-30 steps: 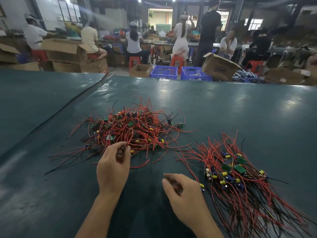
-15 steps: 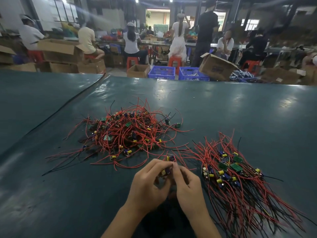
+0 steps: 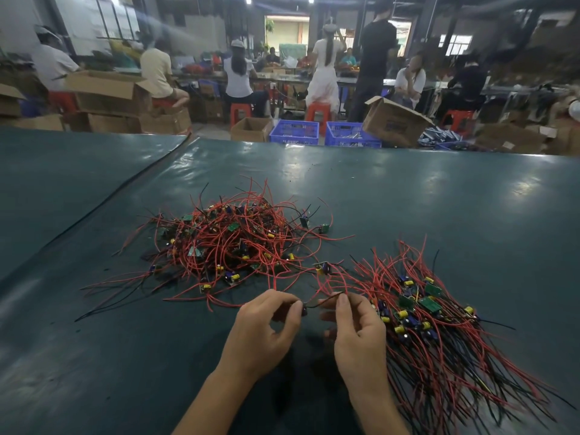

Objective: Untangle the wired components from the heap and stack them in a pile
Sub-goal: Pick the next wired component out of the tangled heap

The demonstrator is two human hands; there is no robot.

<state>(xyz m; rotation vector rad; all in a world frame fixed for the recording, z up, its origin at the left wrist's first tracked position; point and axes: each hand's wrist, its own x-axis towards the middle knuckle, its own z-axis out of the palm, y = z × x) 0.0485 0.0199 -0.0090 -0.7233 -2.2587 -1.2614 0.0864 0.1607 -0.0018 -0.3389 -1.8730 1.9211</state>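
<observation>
Head view.

- Table (image 3: 408,199): one, dark green, carrying two groups of wired components.
- Heap (image 3: 232,243): one, tangled, lying at far left of the hands.
- Pile (image 3: 439,324): one, lying just right of the right hand, its wires fanning toward near right.
- Left hand (image 3: 266,334), right hand (image 3: 354,334): two, sitting slightly apart, each pinching one black wire (image 3: 320,302) stretching between them.
- Loose component (image 3: 322,267): one, lying between heap and pile.
- Blue crates (image 3: 295,131): two, standing beyond the far edge.
</observation>
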